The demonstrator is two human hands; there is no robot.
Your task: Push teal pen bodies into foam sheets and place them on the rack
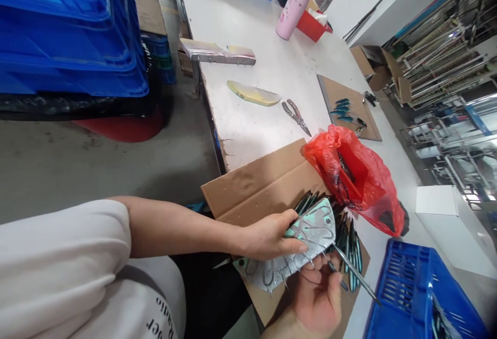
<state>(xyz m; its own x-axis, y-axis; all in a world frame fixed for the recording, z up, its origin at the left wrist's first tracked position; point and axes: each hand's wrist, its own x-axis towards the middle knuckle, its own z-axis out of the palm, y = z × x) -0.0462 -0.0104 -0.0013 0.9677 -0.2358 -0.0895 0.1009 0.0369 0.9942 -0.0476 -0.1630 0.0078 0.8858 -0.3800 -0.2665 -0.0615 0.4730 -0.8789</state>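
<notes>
My left hand (267,235) grips a grey metal plate (318,222) with patches of turquoise coating, thumb on top. Bent wire shapes lie across the plate, and small hooked wire ends stick out along its lower edge. Just beneath that edge, my right hand (316,297) is palm up with curled fingers, pinching a small dark slim piece (332,266). A thin metal rod (359,277) slants from the plate's right end past my right fingers; what holds it is hidden. Behind both hands, several slim blue-green lure-like pieces (354,256) lie on cardboard (252,189).
A red plastic bag (365,173) sits beyond the plate. Pliers (296,116), a curved yellowish piece (254,93) and a pink bottle (294,10) are on the white table (240,137). A blue crate (399,277) stands right; stacked blue bins (70,44) stand left.
</notes>
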